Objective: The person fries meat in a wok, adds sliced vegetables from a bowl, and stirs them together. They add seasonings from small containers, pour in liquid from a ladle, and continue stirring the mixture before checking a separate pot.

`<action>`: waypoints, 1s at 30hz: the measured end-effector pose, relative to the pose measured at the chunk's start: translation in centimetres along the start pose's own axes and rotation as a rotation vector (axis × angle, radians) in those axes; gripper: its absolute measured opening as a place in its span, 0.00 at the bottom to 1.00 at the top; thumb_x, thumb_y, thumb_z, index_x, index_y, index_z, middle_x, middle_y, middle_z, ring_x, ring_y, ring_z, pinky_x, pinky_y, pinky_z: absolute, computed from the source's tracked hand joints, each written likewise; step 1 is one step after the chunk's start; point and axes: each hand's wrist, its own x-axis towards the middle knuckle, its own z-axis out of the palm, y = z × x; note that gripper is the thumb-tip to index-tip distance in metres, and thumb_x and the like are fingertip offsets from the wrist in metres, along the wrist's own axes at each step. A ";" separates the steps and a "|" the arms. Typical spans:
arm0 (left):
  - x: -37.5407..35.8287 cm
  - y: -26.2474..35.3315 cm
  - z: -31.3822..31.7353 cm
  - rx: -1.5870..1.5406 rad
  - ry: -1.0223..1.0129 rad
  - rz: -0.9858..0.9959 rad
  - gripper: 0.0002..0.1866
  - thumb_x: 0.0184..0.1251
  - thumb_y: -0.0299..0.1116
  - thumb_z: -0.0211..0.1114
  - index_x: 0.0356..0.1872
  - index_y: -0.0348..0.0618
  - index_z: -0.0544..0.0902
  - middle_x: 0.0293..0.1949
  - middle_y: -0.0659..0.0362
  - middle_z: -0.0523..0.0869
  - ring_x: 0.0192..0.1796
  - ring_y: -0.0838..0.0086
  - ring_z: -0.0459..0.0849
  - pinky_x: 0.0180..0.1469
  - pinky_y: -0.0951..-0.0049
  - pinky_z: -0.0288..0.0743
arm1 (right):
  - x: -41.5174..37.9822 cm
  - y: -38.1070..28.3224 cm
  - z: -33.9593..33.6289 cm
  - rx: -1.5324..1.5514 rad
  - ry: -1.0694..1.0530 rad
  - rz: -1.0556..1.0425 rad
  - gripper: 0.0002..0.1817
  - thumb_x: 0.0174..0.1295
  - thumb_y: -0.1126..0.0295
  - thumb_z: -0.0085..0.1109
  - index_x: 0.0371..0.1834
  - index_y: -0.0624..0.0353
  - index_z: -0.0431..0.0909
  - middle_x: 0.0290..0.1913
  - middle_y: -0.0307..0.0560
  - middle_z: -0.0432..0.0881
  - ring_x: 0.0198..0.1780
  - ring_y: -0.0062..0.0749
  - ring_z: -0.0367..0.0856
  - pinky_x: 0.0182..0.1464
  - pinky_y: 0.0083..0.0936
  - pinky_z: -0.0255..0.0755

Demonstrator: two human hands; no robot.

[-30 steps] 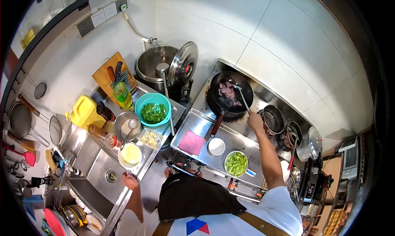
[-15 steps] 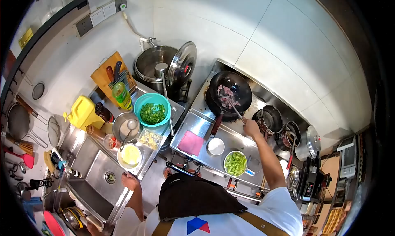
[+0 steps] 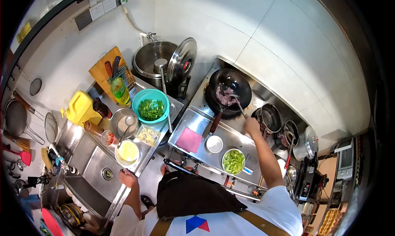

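My right hand (image 3: 252, 126) is closed round the handle of a metal spatula (image 3: 240, 105), whose head touches sliced meat (image 3: 226, 96) in the black wok (image 3: 238, 81). The wok sits on the stove, its wooden handle pointing toward me. Over the sink's front edge, beside the bowl of yellow food (image 3: 128, 152), is my left hand (image 3: 128, 178). Its fingers are curled and too small to read clearly. Near the stove's front stand a bowl of green vegetable pieces (image 3: 233, 161) and a white bowl (image 3: 214, 144), with a pink cloth (image 3: 189, 140) to their left.
On the left counter are a teal bowl of chopped greens (image 3: 151, 107), a steel bowl (image 3: 123, 122), bottles and a knife rack. A large pot (image 3: 145, 59) with a tilted lid stands behind. Smaller pots (image 3: 269, 117) stand right of the wok. The sink (image 3: 92, 170) is at left.
The spatula has moved within the wok, and the meat is gathered into a tighter heap. My right hand has shifted slightly right. The view has moved slightly.
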 end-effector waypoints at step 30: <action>-0.1 -0.1 0.4 0.018 -0.012 0.014 0.17 0.68 0.41 0.53 0.48 0.36 0.75 0.42 0.43 0.79 0.47 0.49 0.74 0.51 0.55 0.66 | 5.8 -1.7 -0.8 0.199 0.161 -0.223 0.11 0.56 0.72 0.51 0.40 0.66 0.74 0.28 0.60 0.81 0.30 0.55 0.82 0.35 0.43 0.76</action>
